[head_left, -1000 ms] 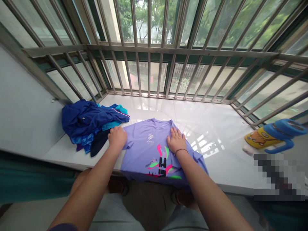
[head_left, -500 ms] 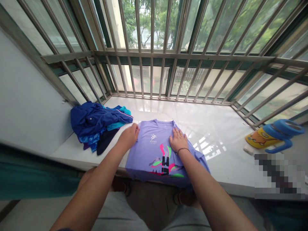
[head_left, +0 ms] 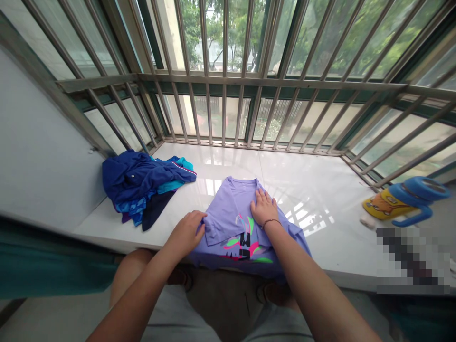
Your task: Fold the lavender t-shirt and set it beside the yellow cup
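A purple T-shirt [head_left: 223, 216] lies front up on the white sill, its collar towards the window and its hem hanging over the front edge. Its left side is folded inward, covering the white chest logo and part of the colourful print. My left hand [head_left: 188, 232] is at the folded left edge, fingertips and thumb closed on the cloth there. Flat on the shirt's right side, below the collar, rests my right hand [head_left: 264, 207], fingers stretched out. The right sleeve spreads out beside that wrist.
A heap of blue and dark clothes [head_left: 142, 178] sits at the left end of the sill [head_left: 320, 190]. On the right lies a yellow and blue bottle [head_left: 402, 202] with a handle, near a blurred-out patch. Metal bars [head_left: 224, 114] line the window behind.
The shirt's left side has been folded over towards the middle, hiding the logo. My left hand has moved lower, nearer the front edge. My right hand stays in place.
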Available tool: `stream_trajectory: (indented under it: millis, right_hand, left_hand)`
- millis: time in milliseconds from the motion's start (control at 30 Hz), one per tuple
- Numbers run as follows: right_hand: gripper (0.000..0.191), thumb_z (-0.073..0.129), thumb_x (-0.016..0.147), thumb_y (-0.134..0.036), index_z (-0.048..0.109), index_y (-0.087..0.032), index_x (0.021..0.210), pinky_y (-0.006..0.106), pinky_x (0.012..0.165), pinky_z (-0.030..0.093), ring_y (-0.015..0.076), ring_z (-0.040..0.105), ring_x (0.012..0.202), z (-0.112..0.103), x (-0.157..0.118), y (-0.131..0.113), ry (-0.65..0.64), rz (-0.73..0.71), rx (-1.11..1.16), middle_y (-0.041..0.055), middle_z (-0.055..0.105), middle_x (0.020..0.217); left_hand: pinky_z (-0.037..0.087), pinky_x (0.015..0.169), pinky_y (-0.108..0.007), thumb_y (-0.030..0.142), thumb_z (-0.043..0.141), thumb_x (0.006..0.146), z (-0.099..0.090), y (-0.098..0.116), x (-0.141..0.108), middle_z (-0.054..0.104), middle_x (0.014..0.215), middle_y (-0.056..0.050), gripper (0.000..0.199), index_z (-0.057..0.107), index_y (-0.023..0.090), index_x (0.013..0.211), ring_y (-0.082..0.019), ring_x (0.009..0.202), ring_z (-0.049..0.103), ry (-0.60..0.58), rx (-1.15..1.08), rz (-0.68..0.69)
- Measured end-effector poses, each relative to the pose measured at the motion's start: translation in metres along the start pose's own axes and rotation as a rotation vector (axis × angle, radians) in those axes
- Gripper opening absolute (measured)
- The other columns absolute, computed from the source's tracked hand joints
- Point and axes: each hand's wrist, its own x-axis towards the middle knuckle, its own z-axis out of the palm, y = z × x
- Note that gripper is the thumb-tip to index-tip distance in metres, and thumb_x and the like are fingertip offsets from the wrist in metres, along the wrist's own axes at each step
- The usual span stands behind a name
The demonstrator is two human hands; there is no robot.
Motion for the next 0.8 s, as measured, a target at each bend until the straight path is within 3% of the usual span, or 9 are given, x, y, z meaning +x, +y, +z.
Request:
stream_trajectory:
  millis: [133, 300, 533, 700, 800]
  right_hand:
    - [0.071, 0.034, 0.110, -0.043, 0.035, -0.019, 0.176, 0.059, 0.137, 0.019, 0.0294, 0.022, 0.170, 0.000, 0.000, -0.001, -0.007, 0.003, -0.016, 0.0084, 0.026, 0.185]
    - [0.071, 0.033, 0.110, -0.043, 0.035, -0.018, 0.176, 0.059, 0.138, 0.019, 0.0292, 0.023, 0.171, -0.003, -0.001, -0.002, -0.014, 0.008, -0.025, 0.0076, 0.026, 0.185]
    - [0.071, 0.033, 0.110, -0.043, 0.034, -0.018, 0.177, 0.058, 0.138, 0.019, 0.0296, 0.023, 0.171, -0.005, -0.002, -0.003, -0.018, 0.007, -0.027, 0.0076, 0.027, 0.185]
    - [0.072, 0.033, 0.110, -0.045, 0.033, -0.019, 0.177, 0.058, 0.138, 0.019, 0.0290, 0.022, 0.171, -0.004, -0.001, -0.002, -0.020, 0.011, -0.029, 0.0067, 0.028, 0.185]
    - [0.072, 0.032, 0.110, -0.046, 0.033, -0.019, 0.177, 0.059, 0.138, 0.020, 0.0287, 0.022, 0.171, -0.004, 0.000, -0.002, -0.023, 0.014, -0.035, 0.0066, 0.027, 0.185]
  left_hand:
    - [0.056, 0.113, -0.051, 0.021, 0.063, 0.092, 0.004, -0.028, -0.002, 0.072, 0.130, -0.013, 0.039, 0.069, 0.025, 0.131, -0.033, 0.124, 0.067, 0.003, 0.024, -0.052]
    - [0.057, 0.109, -0.047, 0.023, 0.066, 0.093, 0.013, -0.037, 0.011, 0.076, 0.124, -0.009, 0.036, 0.073, 0.026, 0.128, -0.030, 0.119, 0.071, -0.082, -0.092, -0.055]
    - [0.059, 0.100, -0.039, 0.023, 0.052, 0.101, 0.016, -0.052, 0.017, 0.076, 0.108, -0.006, 0.029, 0.079, 0.027, 0.111, -0.024, 0.106, 0.072, -0.013, -0.188, -0.073]
    - [0.058, 0.086, -0.036, 0.023, 0.055, 0.098, 0.017, -0.072, 0.010, 0.072, 0.099, -0.006, 0.028, 0.082, 0.024, 0.108, -0.021, 0.087, 0.069, 0.009, -0.212, -0.038]
    - [0.057, 0.085, -0.034, 0.018, 0.054, 0.095, 0.019, -0.076, 0.007, 0.071, 0.103, -0.006, 0.032, 0.081, 0.024, 0.112, -0.021, 0.089, 0.068, 0.013, -0.237, 0.000]
